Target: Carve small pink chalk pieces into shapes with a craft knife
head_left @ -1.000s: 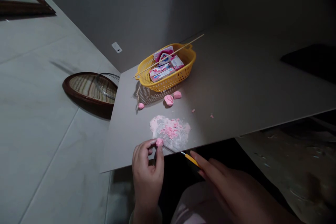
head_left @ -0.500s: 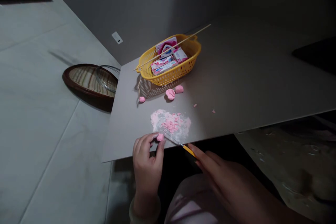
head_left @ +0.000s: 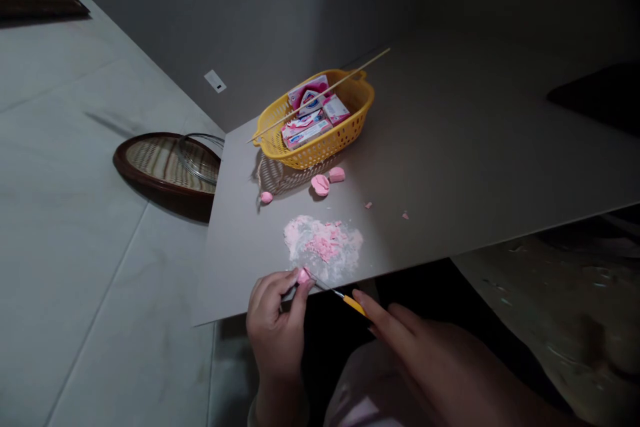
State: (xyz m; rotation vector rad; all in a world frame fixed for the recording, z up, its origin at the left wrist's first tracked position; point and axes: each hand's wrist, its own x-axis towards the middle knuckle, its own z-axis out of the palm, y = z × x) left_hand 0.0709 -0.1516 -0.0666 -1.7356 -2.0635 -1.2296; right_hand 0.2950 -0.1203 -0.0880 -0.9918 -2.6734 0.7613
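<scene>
Between the thumb and fingers of my left hand is a small pink piece of soap, held at the table's near edge. My right hand grips the yellow handle of a thin-bladed knife; its blade points left and meets the soap piece. Just beyond my hands lies a patch of pink shavings and pale powder. Farther back are a round soap piece with a cracked top, a blocky soap piece and a small soap ball with a string beside it.
A yellow basket with several pink-and-white soap boxes stands at the back, a thin stick lying across it. A brown-rimmed woven stool is left of the grey table. Small pink crumbs lie to the right.
The view has shifted slightly, so the table things sit a little lower and to the left. The knife blade has come against the soap piece, which has turned a little in my left fingers.
</scene>
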